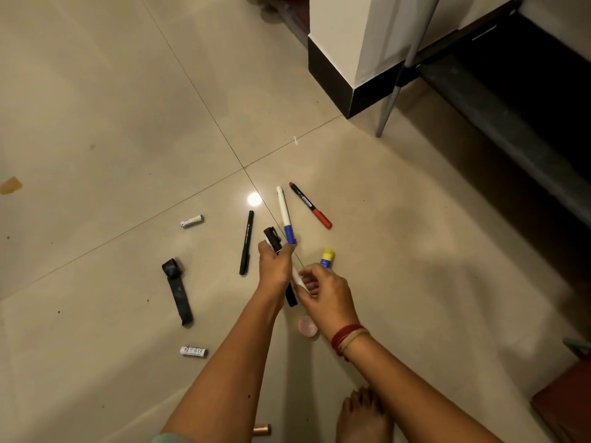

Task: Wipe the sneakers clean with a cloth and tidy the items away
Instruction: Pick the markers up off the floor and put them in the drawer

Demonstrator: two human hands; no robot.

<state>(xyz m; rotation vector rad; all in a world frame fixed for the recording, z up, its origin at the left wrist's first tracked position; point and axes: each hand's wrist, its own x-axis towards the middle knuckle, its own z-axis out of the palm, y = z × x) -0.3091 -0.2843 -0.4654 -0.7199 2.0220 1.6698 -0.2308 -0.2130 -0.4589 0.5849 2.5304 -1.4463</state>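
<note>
On the floor (112, 107), a black strap (177, 290) and two batteries (192, 220) are seen at left, a black pen (246, 243) beside them. Several pens are gripped in the closed left hand (274, 265); a white piece is pinched by the right hand (324, 290). A glue stick (327, 258) and red marker (310, 204) lie right. No sneakers seen.

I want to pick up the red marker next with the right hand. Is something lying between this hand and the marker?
Nothing blocks it fully. The glue stick stands on the floor just beyond the right hand, slightly right of the straight line to the red marker. The rest is bare floor. The right fingers already hold a white object.
</note>
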